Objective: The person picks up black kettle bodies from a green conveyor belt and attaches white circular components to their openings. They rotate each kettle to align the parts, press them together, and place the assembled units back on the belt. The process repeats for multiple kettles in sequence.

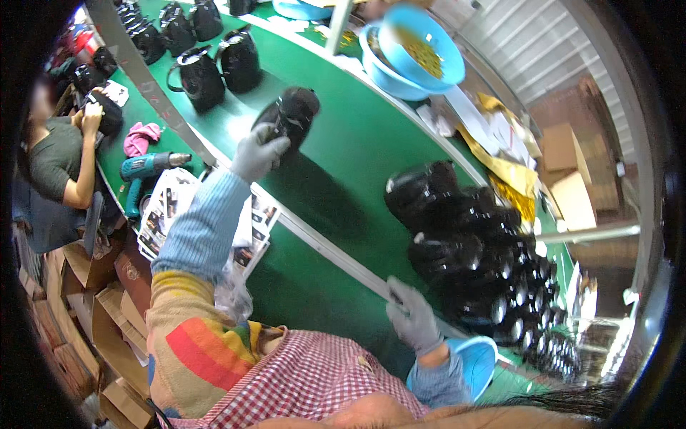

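My left hand (259,151), in a grey glove, reaches out over the green work surface (350,143). Its fingers are closed on a glossy black jug (299,111), which is tilted and a little blurred; the exact part gripped is partly hidden by the glove. My right hand (414,318), gloved the same way, is by the pale metal rail (332,257) with its fingers stretched out and nothing in them. To its right stands a dense group of black jugs (446,254). Other black jugs (200,77) with handles stand at the far left.
Blue basins (404,82), one holding small yellowish pieces, sit at the far right. Another blue basin (482,365) is beside my right forearm. A teal heat gun (146,166), a pink cloth (141,139) and printed sheets (168,207) lie leftward. A co-worker (61,161) handles something black.
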`<state>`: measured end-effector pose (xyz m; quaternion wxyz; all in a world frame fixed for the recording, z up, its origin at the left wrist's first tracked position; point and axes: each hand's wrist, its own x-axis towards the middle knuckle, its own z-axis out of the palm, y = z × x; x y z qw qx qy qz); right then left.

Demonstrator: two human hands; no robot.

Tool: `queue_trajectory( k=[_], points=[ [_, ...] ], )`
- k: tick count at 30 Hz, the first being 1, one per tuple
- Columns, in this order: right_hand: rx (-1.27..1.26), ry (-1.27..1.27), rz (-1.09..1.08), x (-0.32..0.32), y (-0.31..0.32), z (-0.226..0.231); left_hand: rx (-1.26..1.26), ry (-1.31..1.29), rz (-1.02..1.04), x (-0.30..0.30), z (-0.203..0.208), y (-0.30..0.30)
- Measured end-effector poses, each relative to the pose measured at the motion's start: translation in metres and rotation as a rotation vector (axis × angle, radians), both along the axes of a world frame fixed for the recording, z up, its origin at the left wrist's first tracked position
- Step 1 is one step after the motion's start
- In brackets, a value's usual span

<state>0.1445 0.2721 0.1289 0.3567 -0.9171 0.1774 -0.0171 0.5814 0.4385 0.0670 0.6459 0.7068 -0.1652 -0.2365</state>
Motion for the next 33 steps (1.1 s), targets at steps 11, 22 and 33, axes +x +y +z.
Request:
queue_trajectory(
  k=[11,22,33],
  points=[
    [-0.235,0.268,0.183,0.021,-0.011,0.058,0.145,-0.166,-0.755,-0.277,0.036,0.023],
    [-0.099,0.109,0.312,-0.041,-0.016,0.028,0.169,-0.323,-0.894,-0.321,0.020,0.018],
    [-0.254,0.234,0.322,-0.040,-0.019,0.028,0.276,-0.310,-0.935,-0.317,0.032,0.010]
  ],
)
